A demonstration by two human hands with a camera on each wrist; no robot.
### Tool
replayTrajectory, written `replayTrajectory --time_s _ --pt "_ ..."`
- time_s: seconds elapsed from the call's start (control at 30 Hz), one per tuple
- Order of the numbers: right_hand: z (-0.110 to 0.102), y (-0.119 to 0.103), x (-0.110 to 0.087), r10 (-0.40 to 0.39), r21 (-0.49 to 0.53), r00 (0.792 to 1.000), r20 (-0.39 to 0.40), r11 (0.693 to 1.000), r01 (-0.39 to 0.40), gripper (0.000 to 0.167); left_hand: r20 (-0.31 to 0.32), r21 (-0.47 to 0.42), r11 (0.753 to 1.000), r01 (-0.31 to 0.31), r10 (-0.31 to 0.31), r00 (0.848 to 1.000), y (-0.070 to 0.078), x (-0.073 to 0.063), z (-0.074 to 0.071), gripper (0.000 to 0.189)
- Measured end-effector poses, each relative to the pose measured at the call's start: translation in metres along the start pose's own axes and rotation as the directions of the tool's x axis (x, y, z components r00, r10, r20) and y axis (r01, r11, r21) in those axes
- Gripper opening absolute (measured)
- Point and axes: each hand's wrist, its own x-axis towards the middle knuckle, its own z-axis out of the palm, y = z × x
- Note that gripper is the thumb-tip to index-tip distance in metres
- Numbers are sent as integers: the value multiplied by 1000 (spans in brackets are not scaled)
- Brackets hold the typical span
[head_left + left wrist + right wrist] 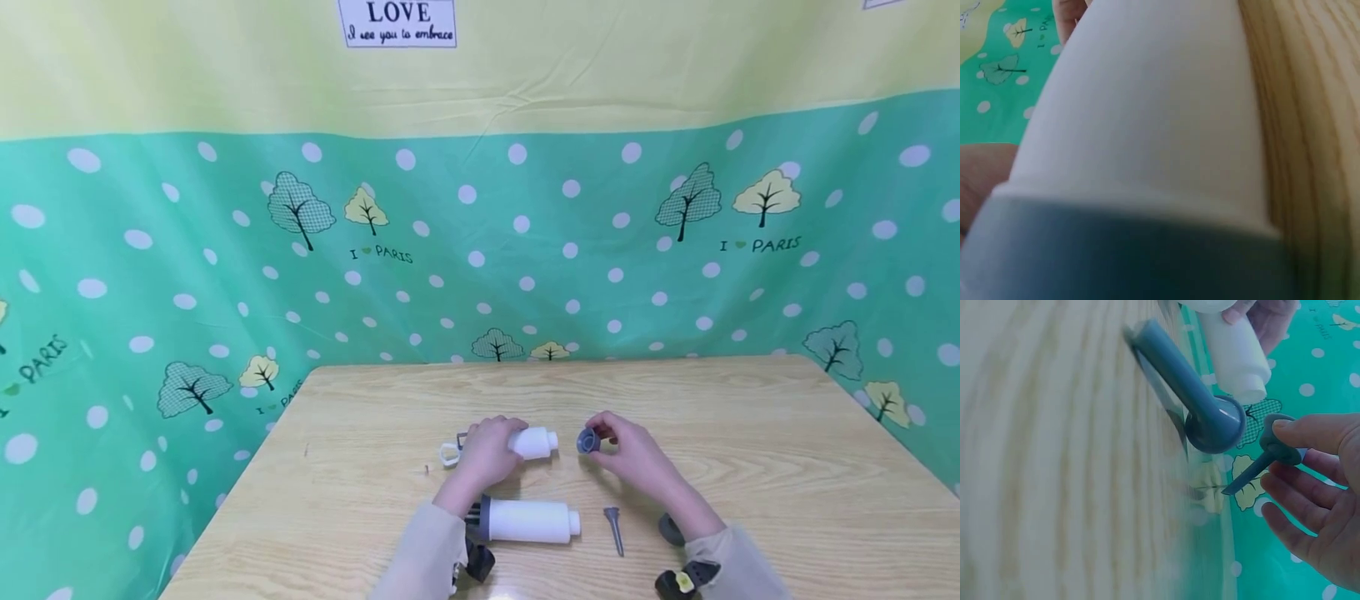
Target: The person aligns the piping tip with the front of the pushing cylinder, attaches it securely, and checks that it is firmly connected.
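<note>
My left hand (491, 450) grips a white cylinder (534, 443) lying on its side, its narrow neck pointing right. White handle loops (450, 454) stick out to its left. My right hand (630, 454) pinches a grey nozzle (588, 441) between thumb and fingers, its hollow end facing the neck across a small gap. In the right wrist view, a thin stem runs from this nozzle (1279, 440). Nearer me lies a second white cylinder (528, 521) with a dark grey collar (483, 518), which fills the left wrist view.
A longer grey nozzle (614, 531) lies on the wooden table (750, 433), right of the second cylinder. A dark round piece (670, 529) is partly hidden under my right wrist. A dotted green curtain (525, 275) hangs behind the table.
</note>
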Motion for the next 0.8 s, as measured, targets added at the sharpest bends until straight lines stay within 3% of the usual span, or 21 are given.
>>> replayTrajectory --time_s 0.23,0.47,0.8 --pt "3 -1 1 -9 7 1000 -2 1000 9 36 -65 -6 1000 -28 27 997 1 -3 -3 46" --pt "2 -6 2 -51 -10 999 -6 999 51 37 -66 -50 998 -32 29 997 1 -4 -3 46" --pt "2 -17 5 -109 -28 994 -22 994 109 39 -93 -31 996 -81 77 993 8 -9 -10 46"
